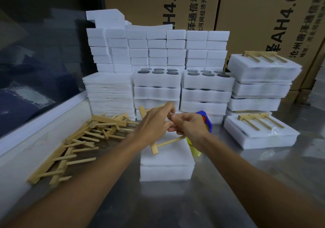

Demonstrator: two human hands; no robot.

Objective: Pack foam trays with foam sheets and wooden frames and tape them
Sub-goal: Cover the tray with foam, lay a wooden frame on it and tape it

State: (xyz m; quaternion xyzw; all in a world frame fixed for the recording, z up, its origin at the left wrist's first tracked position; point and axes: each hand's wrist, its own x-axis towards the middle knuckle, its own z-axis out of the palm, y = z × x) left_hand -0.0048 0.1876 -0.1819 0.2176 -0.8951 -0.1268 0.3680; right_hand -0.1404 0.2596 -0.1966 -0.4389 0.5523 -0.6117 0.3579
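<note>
- Head view: left hand (154, 120) and right hand (189, 125) meeting at frame centre above a closed foam tray (167, 159), both grasping one wooden frame (164, 144).
- Left fingers curled round the frame's crossbar, its ends poking out above and below the hand; right fingers pinching the prongs near the knuckles, one prong showing under the wrist.
- Frame held just over the tray's top, tilted, not yet lying flat.
- For a good placement, judged from the finished packs (260, 134) at right: crossbar laid flat, prongs parallel to the tray's edge, whole frame inside the white outline so tape can cross it cleanly.
- Worth keeping one hand pressing the frame down while the other reaches for the tape dispenser (206, 120), the blue and yellow tool half hidden behind the right hand.
- Risk: light foam sliding on the smooth metal table (175, 206); steady downward pressure advised.
- Spare frames (79, 140) heaped at lower left, trays with dark discs (158, 80) stacked behind centre, thin foam sheets (109, 94) piled to their left.
- Writing on cardboard boxes (263, 17) at upper right, turned sideways: "AH4.0" in large print, plus Chinese characters, among them "泽通信科技" and "沧州"; smaller lines too blurred to read fully.
</note>
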